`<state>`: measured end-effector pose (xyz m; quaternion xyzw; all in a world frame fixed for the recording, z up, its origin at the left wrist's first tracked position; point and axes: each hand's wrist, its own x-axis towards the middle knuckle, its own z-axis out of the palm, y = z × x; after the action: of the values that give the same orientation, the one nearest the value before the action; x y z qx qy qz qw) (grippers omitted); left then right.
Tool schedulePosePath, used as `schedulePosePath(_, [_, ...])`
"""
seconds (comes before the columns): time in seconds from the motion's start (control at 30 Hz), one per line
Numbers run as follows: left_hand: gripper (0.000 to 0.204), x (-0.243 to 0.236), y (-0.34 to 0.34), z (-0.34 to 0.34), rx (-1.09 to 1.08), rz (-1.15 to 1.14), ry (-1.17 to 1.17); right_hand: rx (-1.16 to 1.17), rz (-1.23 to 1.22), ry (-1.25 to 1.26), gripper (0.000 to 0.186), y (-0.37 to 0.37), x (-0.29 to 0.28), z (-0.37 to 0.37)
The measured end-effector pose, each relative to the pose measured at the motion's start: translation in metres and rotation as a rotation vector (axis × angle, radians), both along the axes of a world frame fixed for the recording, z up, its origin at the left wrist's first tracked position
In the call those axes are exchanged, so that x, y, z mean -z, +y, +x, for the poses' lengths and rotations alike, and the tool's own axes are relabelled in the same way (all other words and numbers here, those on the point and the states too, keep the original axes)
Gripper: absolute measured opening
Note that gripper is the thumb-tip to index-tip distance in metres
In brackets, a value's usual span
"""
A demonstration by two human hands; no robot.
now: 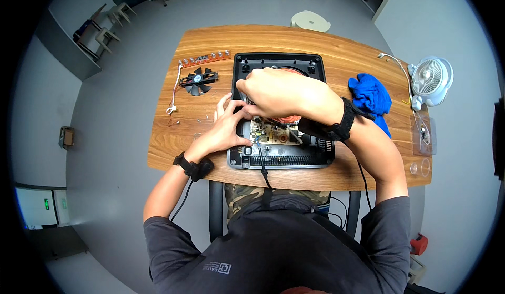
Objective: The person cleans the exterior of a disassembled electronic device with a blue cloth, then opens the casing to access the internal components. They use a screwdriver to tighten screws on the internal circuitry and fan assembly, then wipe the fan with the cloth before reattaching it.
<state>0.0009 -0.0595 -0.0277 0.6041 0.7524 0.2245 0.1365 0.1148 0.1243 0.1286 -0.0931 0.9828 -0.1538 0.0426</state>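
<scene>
An opened black appliance casing lies in front of me, with a beige circuit board and a round copper coil inside. My right hand is curled over the board's upper left, holding something I cannot make out. My left hand reaches round the casing's left side, thumb low near the board and index finger near my right hand's fingertips; the fingers are bent apart, and what they grip, if anything, is hidden. A black cord runs out over the casing's front edge.
The wooden table holds a black fan, a red strip board, white cables, loose screws, a blue cloth, a white desk fan and a clear tray. Stools stand beyond.
</scene>
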Motion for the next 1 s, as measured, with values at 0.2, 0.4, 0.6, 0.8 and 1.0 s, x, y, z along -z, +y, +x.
schedulePosePath(0.2, [0.078,0.005,0.001,-0.003,0.024,-0.013,0.011,0.012,0.009,-0.006,0.034,0.001,-0.002,-0.001])
schedulePosePath(0.4, [0.082,-0.001,0.000,0.000,0.018,-0.008,0.030,-0.026,0.081,0.039,0.032,0.000,-0.009,0.008])
schedulePosePath(0.6, [0.075,-0.007,0.003,0.001,0.011,-0.054,0.035,-0.044,0.077,0.077,0.035,0.005,-0.024,0.010])
schedulePosePath(0.8, [0.075,-0.009,0.001,0.002,0.036,-0.035,0.048,0.078,0.074,0.119,0.036,0.036,-0.048,0.021])
schedulePosePath(1.0, [0.074,-0.007,-0.001,0.001,0.039,-0.005,0.032,0.295,0.031,0.239,0.042,0.095,-0.055,0.076])
